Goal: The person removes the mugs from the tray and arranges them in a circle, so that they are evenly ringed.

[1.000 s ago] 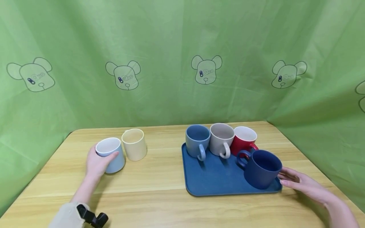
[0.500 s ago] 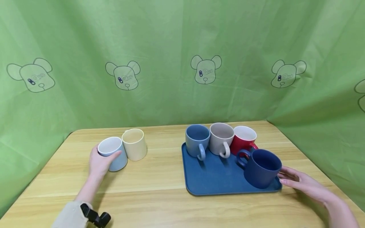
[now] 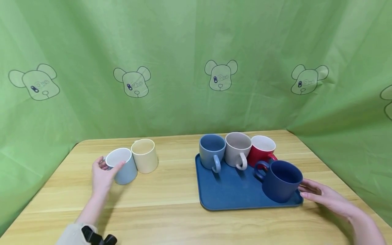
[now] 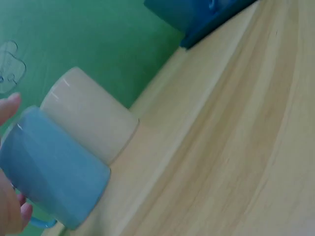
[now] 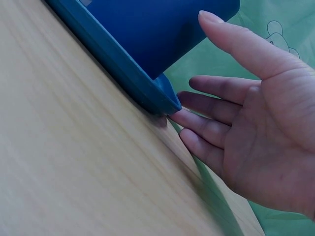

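At the table's left stands a light blue mug (image 3: pixel 126 173) with a white inside, upright against a cream mug (image 3: pixel 146 160). My left hand (image 3: pixel 102 179) is at its near left side, thumb raised by the rim and fingers loosely bent near the handle (image 4: pixel 43 222). On the right, my right hand (image 3: pixel 330 200) has its fingers spread at the right corner of the dark blue tray (image 3: pixel 226 197), palm facing the navy mug (image 3: pixel 278 187). In the right wrist view the fingertips (image 5: pixel 186 98) reach the tray's edge; the thumb lies apart from them.
Along the tray's back stand a blue mug (image 3: pixel 209 157), a grey mug (image 3: pixel 234 154) and a red mug (image 3: pixel 257 157) with a white inside. The wooden table (image 3: pixel 165 217) lies before a green curtain (image 3: pixel 177 95).
The light blue mug has shifted right, up against the cream mug. My left hand has then loosened from it and drawn slightly left. The right hand has stayed still.
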The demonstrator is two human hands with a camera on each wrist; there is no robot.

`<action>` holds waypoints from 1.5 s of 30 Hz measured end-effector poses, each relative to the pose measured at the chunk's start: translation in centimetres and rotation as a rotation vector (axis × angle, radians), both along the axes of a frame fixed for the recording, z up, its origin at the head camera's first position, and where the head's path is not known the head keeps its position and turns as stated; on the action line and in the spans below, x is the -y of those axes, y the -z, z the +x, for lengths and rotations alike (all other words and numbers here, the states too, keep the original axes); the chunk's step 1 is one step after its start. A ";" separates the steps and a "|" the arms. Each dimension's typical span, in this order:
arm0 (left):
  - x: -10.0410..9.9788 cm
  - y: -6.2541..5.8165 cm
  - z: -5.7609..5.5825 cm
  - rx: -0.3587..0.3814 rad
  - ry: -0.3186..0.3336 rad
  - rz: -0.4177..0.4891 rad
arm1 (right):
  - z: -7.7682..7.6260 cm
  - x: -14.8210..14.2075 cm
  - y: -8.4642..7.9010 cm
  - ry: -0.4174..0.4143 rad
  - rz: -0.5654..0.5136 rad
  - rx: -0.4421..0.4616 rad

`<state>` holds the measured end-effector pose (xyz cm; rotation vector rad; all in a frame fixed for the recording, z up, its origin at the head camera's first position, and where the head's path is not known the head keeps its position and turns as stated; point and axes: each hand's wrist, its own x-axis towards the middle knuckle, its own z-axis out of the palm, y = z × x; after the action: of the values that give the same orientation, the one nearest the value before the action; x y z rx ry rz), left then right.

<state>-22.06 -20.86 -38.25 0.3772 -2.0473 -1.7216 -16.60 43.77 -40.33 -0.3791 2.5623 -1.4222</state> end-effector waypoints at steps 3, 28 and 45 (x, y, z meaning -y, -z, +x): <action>-0.2 -0.7 0.7 -0.009 -0.061 0.040 | 0.0 0.0 -0.1 -0.006 0.000 -0.010; -12.5 -3.1 4.8 -0.062 0.411 -0.083 | 0.2 0.1 -0.1 -0.023 -0.008 -0.012; -23.9 -3.8 4.5 -0.087 0.828 -0.063 | 0.3 0.2 -0.2 -0.013 -0.010 -0.019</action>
<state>-17.60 3.00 -34.43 -0.6537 -2.3495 -2.0279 -16.31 43.52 -40.16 -0.4116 2.5633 -1.4345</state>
